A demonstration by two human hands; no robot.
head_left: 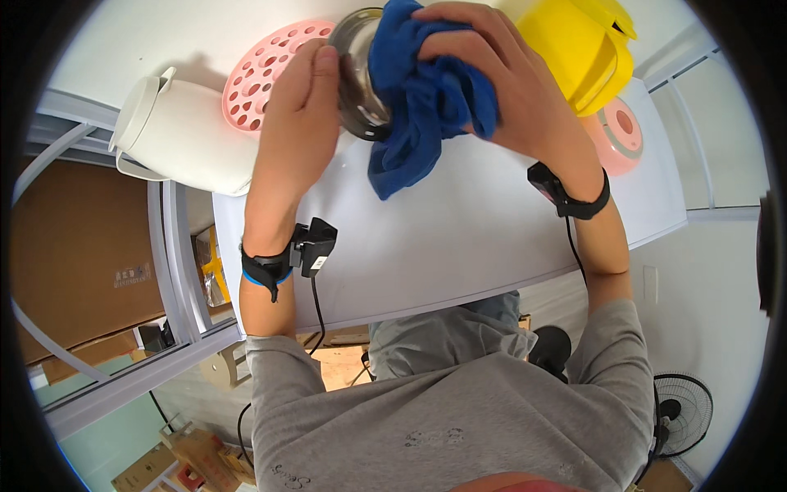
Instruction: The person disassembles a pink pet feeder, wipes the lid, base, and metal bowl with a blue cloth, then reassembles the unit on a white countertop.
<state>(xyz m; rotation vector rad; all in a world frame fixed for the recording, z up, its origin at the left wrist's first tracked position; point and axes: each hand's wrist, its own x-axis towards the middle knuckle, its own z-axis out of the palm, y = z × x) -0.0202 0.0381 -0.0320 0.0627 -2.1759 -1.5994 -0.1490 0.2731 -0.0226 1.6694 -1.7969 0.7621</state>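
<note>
My left hand (302, 119) is closed on the left edge of a shiny round metal vessel (357, 82) with a dark rim. Whether that vessel is a bowl or a lid, I cannot tell. A bunched blue cloth (426, 94) covers its right side, with a loose corner hanging down over the table. My right hand (512, 90) grips the cloth and presses it against the metal. Part of the vessel is hidden behind the cloth. Both hands are above the far part of the white table (426, 246).
A white lidded jug (184, 135) lies tilted at the left, beside a pink disc with holes (250, 90). At the right are a yellow jug (574, 53) and a pink round object (619, 135). Black cables (318, 316) hang from both wrists. A fan (680, 414) stands lower right.
</note>
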